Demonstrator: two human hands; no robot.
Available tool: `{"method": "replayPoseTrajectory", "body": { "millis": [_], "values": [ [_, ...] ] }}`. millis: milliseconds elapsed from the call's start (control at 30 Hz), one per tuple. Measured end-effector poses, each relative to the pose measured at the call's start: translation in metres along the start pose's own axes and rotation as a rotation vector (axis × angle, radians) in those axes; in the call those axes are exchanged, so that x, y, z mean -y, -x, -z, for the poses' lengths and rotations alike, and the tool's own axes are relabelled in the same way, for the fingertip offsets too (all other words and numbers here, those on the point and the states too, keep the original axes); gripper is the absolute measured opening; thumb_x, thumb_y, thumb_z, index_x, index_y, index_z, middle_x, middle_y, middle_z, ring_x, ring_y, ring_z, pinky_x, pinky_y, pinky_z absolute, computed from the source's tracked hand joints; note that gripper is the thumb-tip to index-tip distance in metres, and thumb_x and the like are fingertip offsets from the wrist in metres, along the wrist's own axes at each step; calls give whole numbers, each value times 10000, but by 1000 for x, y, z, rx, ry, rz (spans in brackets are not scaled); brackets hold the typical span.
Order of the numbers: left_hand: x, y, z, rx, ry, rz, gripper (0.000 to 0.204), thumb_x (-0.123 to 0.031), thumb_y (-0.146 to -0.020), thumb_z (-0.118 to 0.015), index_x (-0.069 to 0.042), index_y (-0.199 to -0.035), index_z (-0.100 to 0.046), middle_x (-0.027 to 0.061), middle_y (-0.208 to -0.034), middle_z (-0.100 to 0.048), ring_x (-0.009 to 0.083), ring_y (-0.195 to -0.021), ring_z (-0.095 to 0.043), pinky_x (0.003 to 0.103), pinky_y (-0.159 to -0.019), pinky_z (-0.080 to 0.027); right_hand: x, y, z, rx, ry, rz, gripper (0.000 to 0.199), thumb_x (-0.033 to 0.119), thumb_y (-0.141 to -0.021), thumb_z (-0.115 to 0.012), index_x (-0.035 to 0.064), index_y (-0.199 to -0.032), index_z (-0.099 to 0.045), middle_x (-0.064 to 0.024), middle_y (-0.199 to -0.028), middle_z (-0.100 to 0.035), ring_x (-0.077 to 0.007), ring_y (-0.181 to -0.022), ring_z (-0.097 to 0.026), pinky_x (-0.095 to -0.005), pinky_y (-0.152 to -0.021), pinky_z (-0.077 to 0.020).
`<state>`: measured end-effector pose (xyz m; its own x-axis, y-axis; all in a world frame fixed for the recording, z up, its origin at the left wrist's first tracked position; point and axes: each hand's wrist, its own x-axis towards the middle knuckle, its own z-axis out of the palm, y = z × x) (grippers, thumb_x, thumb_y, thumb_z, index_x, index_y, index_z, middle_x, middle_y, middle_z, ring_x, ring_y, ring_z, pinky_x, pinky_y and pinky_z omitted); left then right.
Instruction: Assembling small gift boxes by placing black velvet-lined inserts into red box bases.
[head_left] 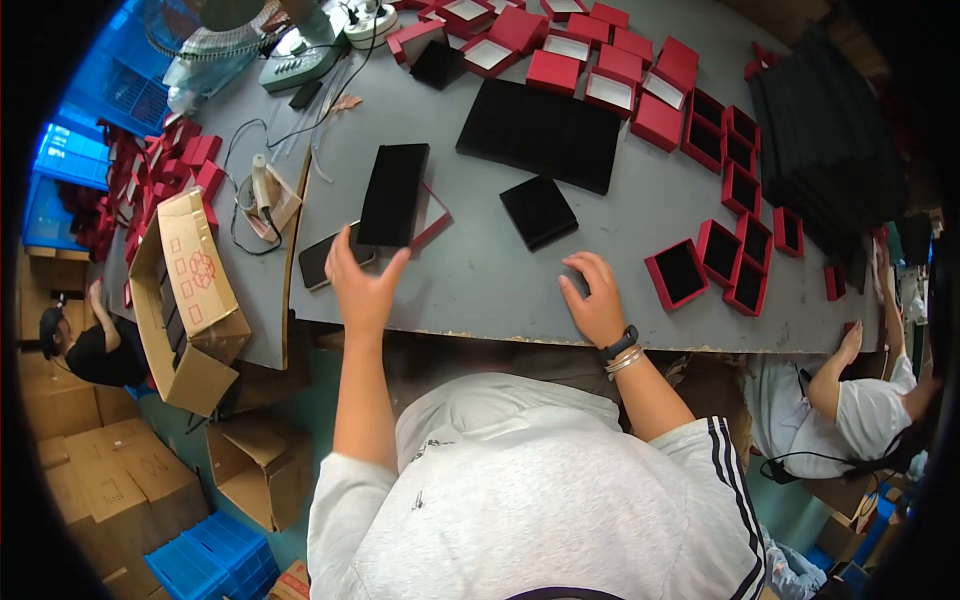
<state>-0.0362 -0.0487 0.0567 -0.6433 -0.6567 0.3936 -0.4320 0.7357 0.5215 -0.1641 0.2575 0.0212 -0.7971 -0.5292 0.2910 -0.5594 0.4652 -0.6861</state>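
My left hand (362, 288) is open, thumb and fingers apart, at the near end of a black rectangular foam piece (393, 195). Whether its fingertips touch that piece I cannot tell. Partly under the foam lies a red box part (432, 222) with a pale inside. A dark smartphone (316, 262) rests flat beside my left fingers. My right hand (597, 302), wearing a dark wristband and bracelets, hovers near the table edge with fingers loosely curved, thumb apart and nothing in it. Beyond it sits a black square foam piece (539, 212).
A large black foam sheet (540, 132) lies farther back, before several red boxes (553, 72). Black-lined red boxes (677, 274) stand at right, near stacked black sheets (825, 140). At left are a cardboard box (205, 265) and a corded tool (262, 185). People sit at both sides.
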Motion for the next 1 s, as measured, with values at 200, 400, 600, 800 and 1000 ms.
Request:
{"method": "replayPoseTrajectory", "body": {
  "millis": [200, 400, 600, 800, 1000],
  "values": [
    [-8, -75, -45, 418, -176, 166, 1076, -460, -686, -820, -18, -1501, -274, 265, -1390, -482, 425, -1251, -511, 470, -1040, -426, 176, -52, 121, 278, -569, 857, 424, 129, -859, -594, 40, -1273, -611, -7, -1008, -656, -172, -889, -628, -316, -763, -505],
    [-30, -63, -46, 614, 7, 64, 940, -386, -698, -778, 3, -1456, -383, 253, -1383, -513, 400, -1252, -530, 435, -1023, -447, 229, -54, 154, 589, -809, 821, 476, 144, -811, -566, 69, -1272, -660, -11, -874, -570, -170, -773, -552, -274, -696, -446],
    [-50, -14, 16, 210, -24, -419, 1005, -265, -644, -830, -41, -1493, -340, 211, -1339, -514, 386, -1219, -500, 480, -1034, -391, 184, -39, 178, 486, -804, 888, 260, 193, -861, -643, -23, -998, -690, -144, -1174, -659, -248, -1075, -645, -365, -888, -535],
    [-61, 43, 47, 242, 180, -537, 982, -192, -603, -844, 2, -1447, -381, 203, -1287, -525, 390, -1141, -523, 485, -989, -413, 119, -56, 43, 339, -680, -155, 696, 281, -808, -806, -30, -1346, -494, -171, -1243, -614, -213, -1156, -580, -352, -978, -460],
    [-32, 42, 32, 333, 224, -269, 1006, -172, -633, -827, 14, -1476, -311, 206, -1318, -508, 400, -1157, -509, 450, -1022, -408, 72, -55, 19, 52, -802, -348, 437, 179, -905, -706, -53, -1243, -557, -92, -1119, -671, -157, -986, -621, -318, -912, -492]
  ]
}}
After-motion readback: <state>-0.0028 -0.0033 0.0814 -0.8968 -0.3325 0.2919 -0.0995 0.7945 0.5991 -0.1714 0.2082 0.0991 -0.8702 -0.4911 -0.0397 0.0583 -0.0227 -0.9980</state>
